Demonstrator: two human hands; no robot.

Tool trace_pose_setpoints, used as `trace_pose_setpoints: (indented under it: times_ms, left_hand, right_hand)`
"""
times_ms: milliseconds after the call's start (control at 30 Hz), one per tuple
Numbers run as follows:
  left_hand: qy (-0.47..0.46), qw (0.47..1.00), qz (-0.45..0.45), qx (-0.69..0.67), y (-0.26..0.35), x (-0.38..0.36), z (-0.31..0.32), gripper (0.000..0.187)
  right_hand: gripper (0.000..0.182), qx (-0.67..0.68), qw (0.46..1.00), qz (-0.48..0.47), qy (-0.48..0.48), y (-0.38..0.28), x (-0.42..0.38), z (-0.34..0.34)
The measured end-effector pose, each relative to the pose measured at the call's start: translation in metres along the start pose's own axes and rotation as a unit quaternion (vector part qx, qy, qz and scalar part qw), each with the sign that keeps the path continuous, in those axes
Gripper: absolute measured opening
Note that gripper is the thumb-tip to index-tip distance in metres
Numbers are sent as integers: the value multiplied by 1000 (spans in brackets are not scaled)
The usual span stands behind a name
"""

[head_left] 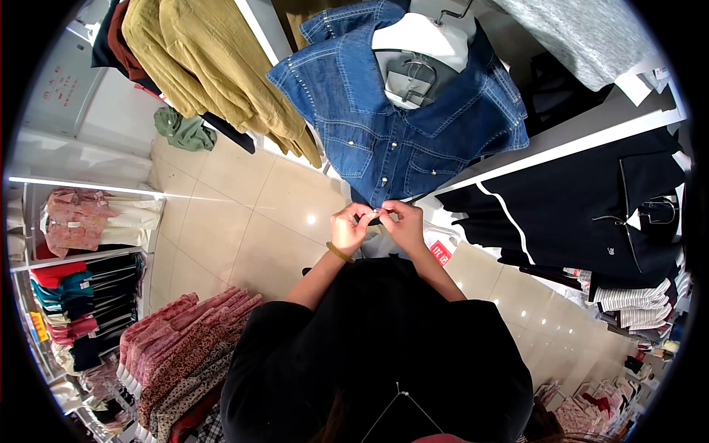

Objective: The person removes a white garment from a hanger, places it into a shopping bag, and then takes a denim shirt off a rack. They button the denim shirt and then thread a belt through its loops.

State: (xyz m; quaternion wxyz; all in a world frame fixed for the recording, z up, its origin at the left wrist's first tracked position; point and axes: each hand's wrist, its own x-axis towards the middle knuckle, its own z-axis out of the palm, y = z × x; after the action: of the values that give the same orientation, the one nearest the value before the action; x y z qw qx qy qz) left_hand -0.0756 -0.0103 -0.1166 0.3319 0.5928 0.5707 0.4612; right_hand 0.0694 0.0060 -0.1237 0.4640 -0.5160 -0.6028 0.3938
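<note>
A blue denim shirt [351, 96] with pearly buttons hangs on a white hanger [428, 40] in front of me. At its lower front edge, my left hand [350, 227] and my right hand [402, 225] meet, both with fingers pinched together. Between the fingertips is a small, shiny button [376, 212] at the shirt's placket, with the denim's lower edge against it. A yellowish bangle [340, 252] circles my left wrist. The hem below the hands is hidden.
Mustard garments [214, 66] hang at upper left, and a black zip garment [583, 199] at right. Pink patterned clothes [185, 332] fill a rack at lower left. A green cloth [183, 129] lies on the tiled floor [269, 240]. Grey fabric [583, 37] hangs at upper right.
</note>
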Motion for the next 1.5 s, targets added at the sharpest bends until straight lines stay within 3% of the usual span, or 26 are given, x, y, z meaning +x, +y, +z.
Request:
trace_pose_setpoints:
  times_ms: [67, 100, 167, 200, 267, 300, 367, 400, 467, 600, 667, 700, 733, 800, 867, 933, 1000, 1100, 1267, 1367, 1467, 1500]
  left_hand:
    - [-32, 988, -87, -122, -14, -2, 4, 7]
    - [-32, 988, -88, -122, -15, -2, 5, 7]
    - [-57, 946, -116, -298, -16, 0, 7, 9]
    - [-57, 946, -116, -298, -16, 2, 6, 9]
    - [-121, 870, -217, -426, -17, 5, 0, 10]
    - [-120, 870, -217, -426, -18, 7, -3, 10]
    - [-153, 814, -307, -469, -18, 10, -8, 10]
    - [-153, 814, -307, -469, -21, 11, -9, 10]
    - [-192, 867, -263, -378, -27, 14, -10, 9]
    - [-198, 887, -208, -361, -19, 28, -13, 8]
    - [-161, 946, -95, -266, -32, 40, -13, 4]
    - [-95, 991, -37, -82, -17, 51, -19, 6]
    - [-19, 997, -51, -52, -4, 61, -20, 16]
    - [105, 989, -57, -87, -15, 87, -18, 28]
    - [143, 975, -111, -126, -28, 111, -16, 37]
    - [90, 919, -273, -269, -13, 127, -24, 33]
    - [21, 870, -319, -375, -15, 140, -28, 23]
    - [-19, 847, -329, -417, -14, 150, -26, 19]
    - [-30, 865, -322, -383, 8, 163, -31, 15]
    - [-85, 816, -329, -467, 19, 175, -48, 24]
    - [-94, 727, -370, -571, 44, 186, -57, 32]
    - [-127, 747, -319, -570, 47, 187, -60, 35]
  right_hand:
    - [15, 50, 998, -1, 39, 11, -3, 6]
    - [15, 50, 998, -1, 39, 10, -3, 8]
    - [17, 97, 994, -5, 41, 10, -3, 10]
    - [17, 97, 994, -5, 41, 5, -2, 9]
    - [17, 25, 998, -41, 38, -5, -1, 5]
    - [17, 25, 998, -41, 38, -4, -2, 5]
    - [15, 37, 998, -34, 29, 0, -2, 6]
    - [15, 38, 998, -34, 29, 3, -3, 7]
    - [12, 133, 991, -9, 17, 10, -4, 9]
    - [11, 288, 956, 62, 14, 12, -3, 10]
    - [11, 316, 940, 124, 5, 14, -3, 10]
    - [11, 316, 941, 123, 6, 14, -4, 9]
    - [11, 315, 940, 131, 3, 13, -4, 9]
    - [12, 314, 939, 137, 0, 12, -5, 9]
    - [12, 303, 944, 128, -11, 13, -3, 5]
    - [13, 301, 944, 132, -7, 16, -4, 5]
    - [13, 300, 944, 135, 0, 17, -4, 5]
    - [13, 311, 939, 147, 2, 18, -5, 3]
    - [13, 306, 940, 149, -5, 26, -7, 3]
    - [13, 301, 943, 141, -6, 26, -9, 2]
    - [12, 307, 939, 154, -4, 23, -9, 1]
    - [12, 306, 939, 154, -5, 23, -9, 0]
